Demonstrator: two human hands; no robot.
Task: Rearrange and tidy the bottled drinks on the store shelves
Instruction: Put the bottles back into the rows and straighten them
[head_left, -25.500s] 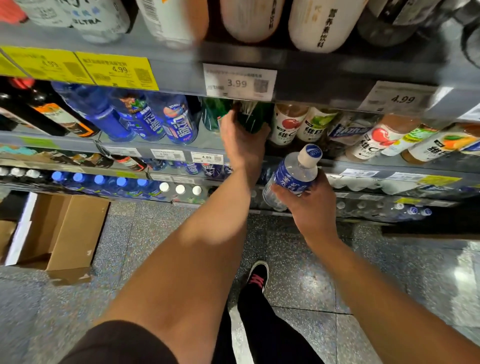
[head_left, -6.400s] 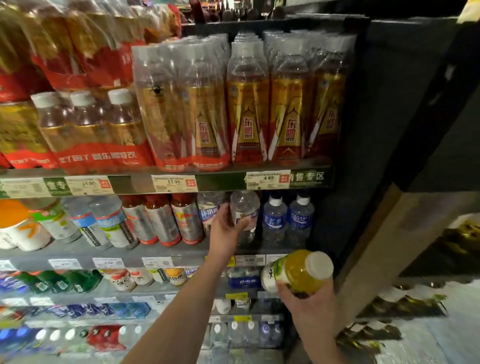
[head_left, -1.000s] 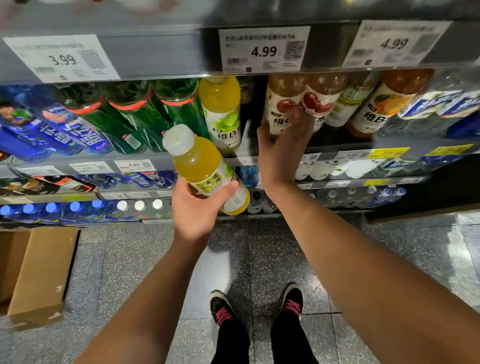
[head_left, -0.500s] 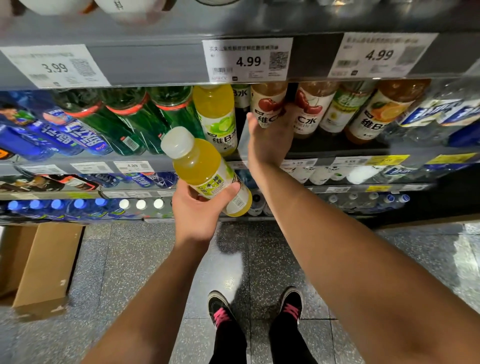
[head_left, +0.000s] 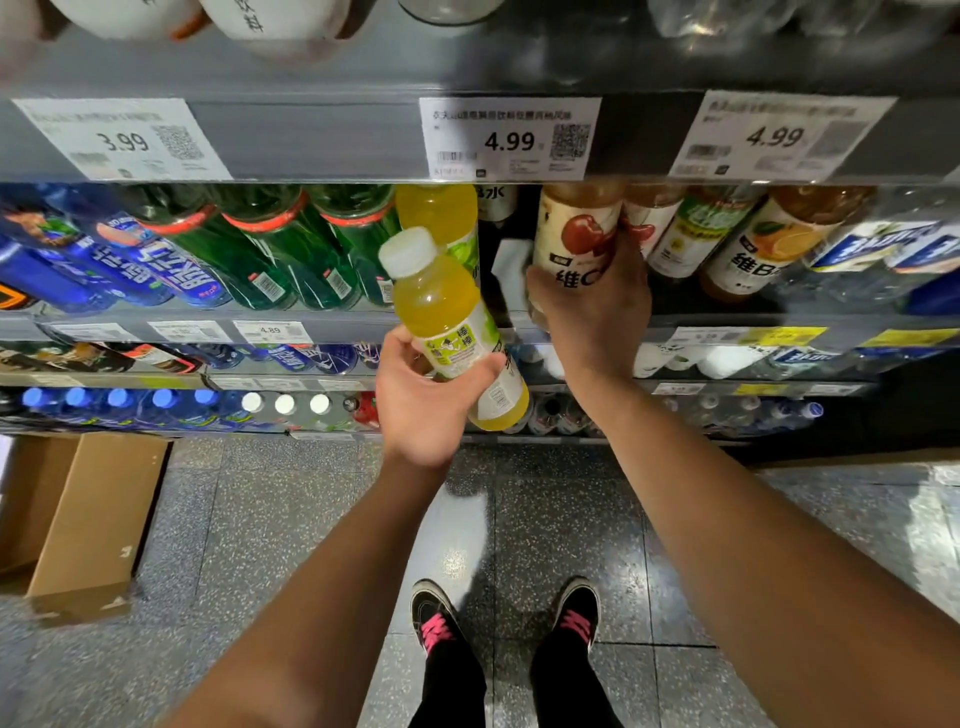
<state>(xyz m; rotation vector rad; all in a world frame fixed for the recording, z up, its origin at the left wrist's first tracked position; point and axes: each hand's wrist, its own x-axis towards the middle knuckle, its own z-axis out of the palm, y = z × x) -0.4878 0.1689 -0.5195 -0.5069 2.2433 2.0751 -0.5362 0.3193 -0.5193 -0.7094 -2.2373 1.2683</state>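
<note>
The left hand holds a yellow bottle out in front of the shelf. Its fingers and thumb curl round the lower part of the bottle. The bottle tilts, with its white cap up and to the left. It is nearly full of yellow drink. It has a green and white label.

The right hand holds an apple bottle that stands on the shelf. The fingers wrap round its lower half. This bottle has brown drink at the top and a white label with a red apple on it.

Just left of the apple bottle is a dark gap. Left of the gap stands another yellow bottle, the same kind as the one in the left hand. Next come three green bottles with red bands, then blue bottles.

Right of the apple bottle stand more bottles with brown drink. One has a green label and one has an orange on its label.

White price tags hang on the shelf edge above. Lower shelves hold rows of bottles with blue caps and white caps.

A cardboard box sits on the floor at the left. Two black shoes with pink laces stand below.
</note>
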